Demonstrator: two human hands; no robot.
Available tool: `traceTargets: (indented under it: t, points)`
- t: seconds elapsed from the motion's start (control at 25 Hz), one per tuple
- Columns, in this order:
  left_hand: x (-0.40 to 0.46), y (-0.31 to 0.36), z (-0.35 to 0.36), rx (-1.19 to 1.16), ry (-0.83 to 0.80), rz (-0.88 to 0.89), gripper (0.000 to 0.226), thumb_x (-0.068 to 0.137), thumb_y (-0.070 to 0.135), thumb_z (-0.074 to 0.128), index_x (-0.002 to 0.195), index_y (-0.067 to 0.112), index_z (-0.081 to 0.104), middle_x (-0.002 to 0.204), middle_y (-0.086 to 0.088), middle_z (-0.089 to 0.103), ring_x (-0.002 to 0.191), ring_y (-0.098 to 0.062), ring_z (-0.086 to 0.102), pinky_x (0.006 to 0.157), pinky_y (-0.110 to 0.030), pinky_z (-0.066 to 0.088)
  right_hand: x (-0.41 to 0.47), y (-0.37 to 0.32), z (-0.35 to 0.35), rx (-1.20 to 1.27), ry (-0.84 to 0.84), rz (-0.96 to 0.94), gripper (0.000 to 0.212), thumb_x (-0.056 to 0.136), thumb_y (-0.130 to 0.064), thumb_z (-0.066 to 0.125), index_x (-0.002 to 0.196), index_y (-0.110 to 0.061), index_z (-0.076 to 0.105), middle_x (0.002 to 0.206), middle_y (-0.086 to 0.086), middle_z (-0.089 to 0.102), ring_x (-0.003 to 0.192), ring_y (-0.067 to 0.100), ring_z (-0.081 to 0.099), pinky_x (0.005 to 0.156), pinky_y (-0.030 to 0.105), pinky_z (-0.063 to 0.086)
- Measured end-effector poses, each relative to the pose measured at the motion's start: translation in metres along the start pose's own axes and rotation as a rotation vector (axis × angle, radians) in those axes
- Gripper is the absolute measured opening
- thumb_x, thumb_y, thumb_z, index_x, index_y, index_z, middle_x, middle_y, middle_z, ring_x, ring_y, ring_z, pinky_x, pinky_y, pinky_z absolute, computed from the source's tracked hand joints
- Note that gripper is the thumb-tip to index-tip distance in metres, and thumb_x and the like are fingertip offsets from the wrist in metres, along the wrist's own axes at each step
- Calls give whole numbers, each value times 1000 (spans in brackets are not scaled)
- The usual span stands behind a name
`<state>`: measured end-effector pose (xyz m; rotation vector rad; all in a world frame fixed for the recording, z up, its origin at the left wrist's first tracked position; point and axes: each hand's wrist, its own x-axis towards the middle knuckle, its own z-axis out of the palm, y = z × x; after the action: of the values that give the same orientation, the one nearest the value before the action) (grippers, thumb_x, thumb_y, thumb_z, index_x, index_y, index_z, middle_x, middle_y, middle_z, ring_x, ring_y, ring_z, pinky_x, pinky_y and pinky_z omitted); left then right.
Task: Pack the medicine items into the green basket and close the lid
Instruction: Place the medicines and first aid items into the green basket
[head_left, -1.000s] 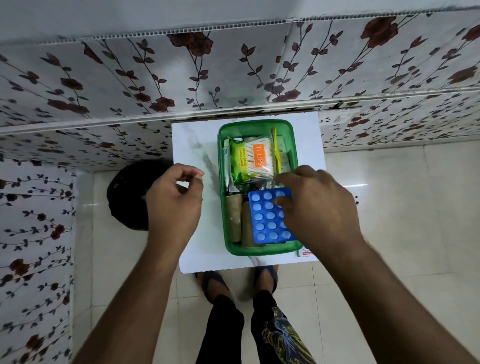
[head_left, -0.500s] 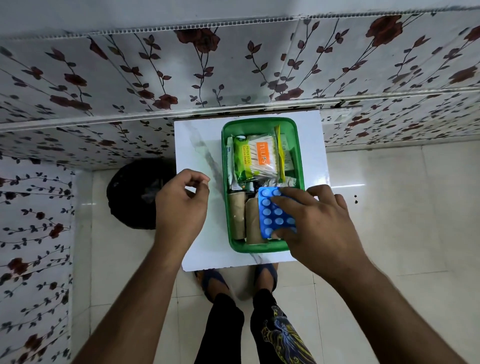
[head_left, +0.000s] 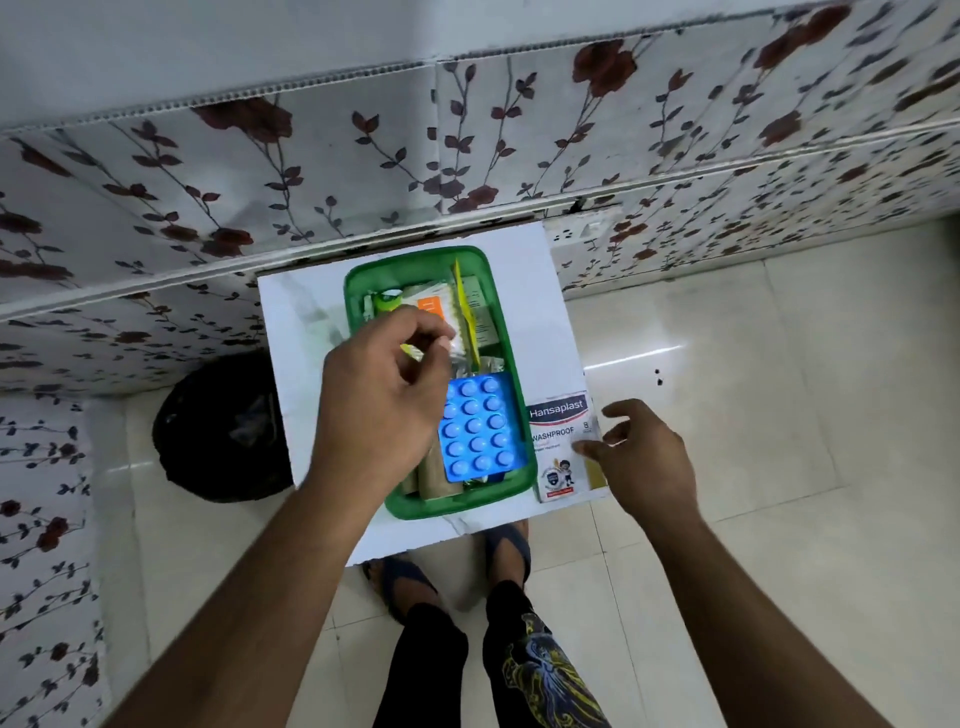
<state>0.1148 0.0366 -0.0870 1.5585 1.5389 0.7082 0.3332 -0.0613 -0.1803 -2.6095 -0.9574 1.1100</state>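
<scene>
The green basket (head_left: 457, 506) stands open on a small white table (head_left: 296, 332). Inside lie a blue blister pack (head_left: 475, 428), brown rolls (head_left: 434, 482), a cotton-bud pack with an orange label (head_left: 435, 306) and a yellow packet (head_left: 462, 306). My left hand (head_left: 384, 400) hovers over the basket's left side, fingers curled with thumb and forefinger together and nothing visible in them. A white Hansaplast box (head_left: 558, 447) lies on the table just right of the basket. My right hand (head_left: 641, 460) is spread, its thumb at the box's right edge. No lid is in view.
A black bin (head_left: 223, 431) stands on the tiled floor left of the table. Floral-papered walls run behind and to the left, with a socket (head_left: 576, 234) at the back right. My sandalled feet (head_left: 506, 540) are at the table's front edge.
My right hand let go of the blue blister pack, which now lies in the basket, and moved right to the Hansaplast box. My left hand moved over the basket.
</scene>
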Motion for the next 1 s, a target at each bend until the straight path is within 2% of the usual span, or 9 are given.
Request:
traceTargets:
  t: [0.2,0.32,0.4,0.52,0.6,0.64,0.72,0.84,1.0]
  points:
    - [17,21,41,37,-201,109,11,89,14,60,92,18,70,59,26,55,48,-1,48,53,-13,32,11,13,0,154,-7,53,22,77,-23,78,96,-22,67,77,-9,68,76,16,64,61,27,46]
    - [25,30,60,89,-330,125,16,89,14,59,99,22,69,81,15,62,55,-3,51,59,-19,38,11,17,-13,303,-55,82,13,78,-15,78,81,-19,65,76,-1,70,75,20,65,59,27,47]
    - [30,34,68,122,-373,109,20,91,16,59,107,25,67,97,8,63,66,-2,55,65,-20,43,6,13,-32,432,-72,86,10,80,-9,76,80,-12,66,77,4,70,71,19,63,57,24,46]
    - [31,40,68,247,-465,111,39,94,32,55,133,35,50,121,3,54,101,-10,58,86,-25,47,-9,-7,-72,681,-60,5,8,82,0,70,81,-7,67,72,5,66,58,8,57,52,16,41]
    - [26,47,60,196,-551,62,48,95,34,55,138,44,37,128,7,55,105,-11,61,90,-34,50,-20,-34,-88,765,-124,-96,8,83,0,69,84,-8,68,73,5,67,57,8,55,53,19,41]
    - [23,50,52,92,-543,13,48,94,29,58,134,47,40,125,10,60,99,-10,65,86,-37,54,-25,-49,-90,789,-177,-142,8,83,0,70,84,-7,68,73,5,68,56,8,57,52,18,42]
    - [24,48,31,-86,-379,-106,44,91,13,63,119,45,54,110,13,68,85,-10,71,69,-36,61,-28,-73,-86,788,-242,-191,7,82,-4,72,88,-7,70,75,8,72,56,7,63,49,13,44]
    - [42,23,-7,-28,-87,-204,38,89,7,64,111,37,59,101,17,65,83,-11,70,54,-21,56,-19,-81,-74,723,-133,-169,11,81,-11,75,92,-16,73,80,5,72,58,2,62,49,10,43]
    - [62,-12,-14,277,0,-150,40,85,13,69,121,27,59,117,-3,62,101,-20,60,78,-24,40,-7,-52,-50,544,-99,-48,11,83,-13,73,91,-20,71,77,-2,67,66,6,64,54,15,44]
